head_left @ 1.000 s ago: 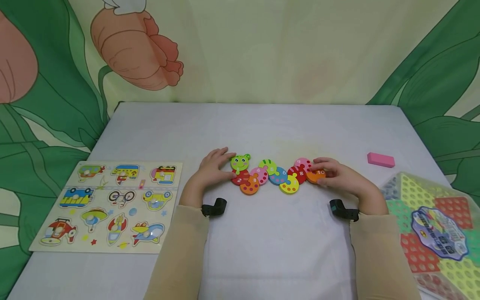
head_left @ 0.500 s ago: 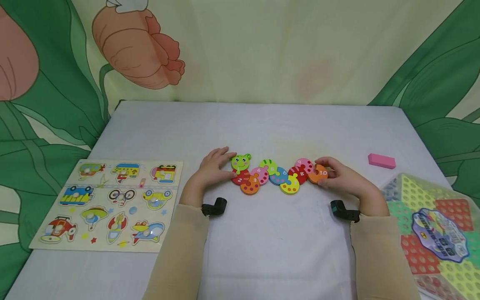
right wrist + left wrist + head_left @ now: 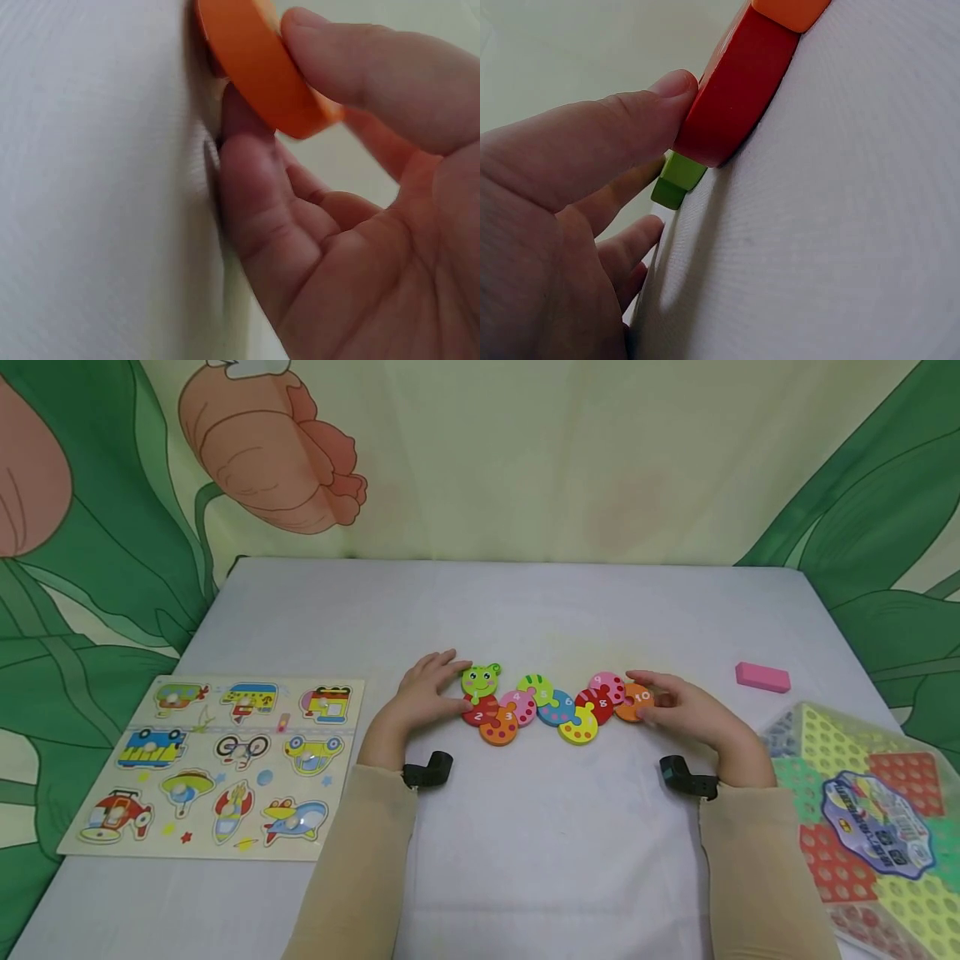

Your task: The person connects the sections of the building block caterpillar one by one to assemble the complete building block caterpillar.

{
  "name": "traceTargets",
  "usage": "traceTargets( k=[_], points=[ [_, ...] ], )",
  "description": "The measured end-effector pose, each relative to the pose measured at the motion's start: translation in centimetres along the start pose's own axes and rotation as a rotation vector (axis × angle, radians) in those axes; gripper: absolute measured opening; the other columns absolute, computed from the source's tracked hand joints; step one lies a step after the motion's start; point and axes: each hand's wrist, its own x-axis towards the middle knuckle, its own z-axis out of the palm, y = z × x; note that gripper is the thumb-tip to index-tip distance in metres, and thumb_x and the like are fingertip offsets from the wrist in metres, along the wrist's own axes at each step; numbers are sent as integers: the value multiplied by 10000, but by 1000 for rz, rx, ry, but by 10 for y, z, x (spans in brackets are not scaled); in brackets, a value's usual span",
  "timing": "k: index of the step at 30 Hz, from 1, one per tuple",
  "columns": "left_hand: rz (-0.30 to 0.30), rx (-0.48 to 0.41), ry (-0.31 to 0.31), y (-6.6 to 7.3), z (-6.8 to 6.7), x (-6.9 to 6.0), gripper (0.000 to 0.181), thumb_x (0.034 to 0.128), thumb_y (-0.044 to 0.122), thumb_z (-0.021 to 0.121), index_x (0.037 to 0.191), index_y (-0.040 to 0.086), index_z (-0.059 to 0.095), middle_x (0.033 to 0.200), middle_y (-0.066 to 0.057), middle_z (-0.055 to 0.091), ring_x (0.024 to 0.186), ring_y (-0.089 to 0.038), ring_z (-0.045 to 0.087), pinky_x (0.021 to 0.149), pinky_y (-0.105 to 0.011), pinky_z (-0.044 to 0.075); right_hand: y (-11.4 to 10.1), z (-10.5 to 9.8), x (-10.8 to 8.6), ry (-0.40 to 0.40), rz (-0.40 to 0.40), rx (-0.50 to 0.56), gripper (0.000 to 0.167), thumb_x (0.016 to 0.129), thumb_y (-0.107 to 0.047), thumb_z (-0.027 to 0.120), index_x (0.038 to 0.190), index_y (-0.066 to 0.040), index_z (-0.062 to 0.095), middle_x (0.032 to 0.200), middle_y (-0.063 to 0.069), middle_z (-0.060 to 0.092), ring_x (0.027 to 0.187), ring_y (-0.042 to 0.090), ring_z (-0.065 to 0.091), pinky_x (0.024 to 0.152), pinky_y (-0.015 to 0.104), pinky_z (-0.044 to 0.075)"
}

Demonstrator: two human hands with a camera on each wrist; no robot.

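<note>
A caterpillar number puzzle lies as a wavy chain in the middle of the table in the head view. My left hand (image 3: pixel 422 695) is at its left end, fingers spread. The thumb touches the red piece (image 3: pixel 739 82) numbered 2, and a fingertip reaches the green smiling head piece (image 3: pixel 480 680). At the opposite end, my right hand (image 3: pixel 692 714) pinches the rim of the orange piece (image 3: pixel 636 702) numbered 10. In the right wrist view, its thumb meets this orange disc's edge while another finger is under it. Pink piece 9 (image 3: pixel 607 687) adjoins the orange one.
A pegged vehicle puzzle board (image 3: pixel 262 777) lies on the left. To the right are a pink block (image 3: pixel 762 677) and, nearer, a bagged multicoloured dimpled board (image 3: pixel 836 860). White cloth (image 3: pixel 555 860) covers the table; a printed curtain (image 3: pixel 510 460) hangs behind.
My right fingers have drawn back to the orange piece's right rim, uncovering more of it. This piece has turned and shifted slightly. The left hand keeps its place.
</note>
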Motion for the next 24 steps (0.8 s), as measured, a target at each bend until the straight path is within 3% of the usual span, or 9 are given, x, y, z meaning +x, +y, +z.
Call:
traceTargets(
  k=[6, 12, 24],
  points=[
    [-6, -3, 0, 0, 0, 1, 661, 771, 374, 649, 1374, 293, 388, 1524, 41, 172, 1412, -228, 41, 1108, -555, 84, 1, 0, 0, 16, 0, 33, 541, 880, -344, 561, 1355, -158, 379, 1401, 183, 337, 1177, 391, 410, 942, 538, 406],
    [-4, 1, 1, 0, 1, 0, 664, 771, 373, 647, 1375, 295, 382, 1523, 43, 171, 1412, -227, 40, 1107, -556, 81, 1, 0, -1, 34, -4, 24, 460, 899, -364, 525, 1297, -145, 455, 1383, 177, 368, 1153, 359, 449, 946, 500, 426],
    [-10, 1, -6, 2, -1, 0, 660, 778, 376, 641, 1378, 291, 379, 1526, 34, 161, 1412, -232, 34, 1109, -554, 78, -1, -4, -6, -35, 5, -38, 559, 857, -345, 591, 1358, -193, 396, 1396, 193, 345, 1181, 373, 387, 936, 529, 412]
  ],
)
